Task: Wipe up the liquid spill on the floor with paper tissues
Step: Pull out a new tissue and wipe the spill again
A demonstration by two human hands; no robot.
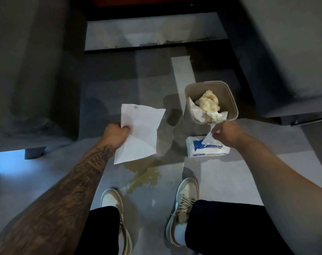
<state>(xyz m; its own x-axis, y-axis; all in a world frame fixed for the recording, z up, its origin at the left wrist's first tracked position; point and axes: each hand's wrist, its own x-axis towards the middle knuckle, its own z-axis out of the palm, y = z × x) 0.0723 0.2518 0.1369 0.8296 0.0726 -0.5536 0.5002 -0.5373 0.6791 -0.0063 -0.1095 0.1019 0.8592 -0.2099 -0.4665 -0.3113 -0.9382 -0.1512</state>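
My left hand [117,134] grips a white paper tissue [140,133] by its left edge; the sheet hangs unfolded above the floor. My right hand [223,134] pinches a second tissue [208,138] that sticks up out of the white and blue tissue pack [208,149] lying on the floor. A yellowish liquid spill [144,176] spreads on the grey floor just below the held sheet, between my two shoes.
A tan bin [231,100] with crumpled, stained tissues stands beyond the pack. Grey sofas flank the floor at left [31,74] and right [285,52]. A low table edge [152,36] crosses the far side. My shoes [185,197] stand beside the spill.
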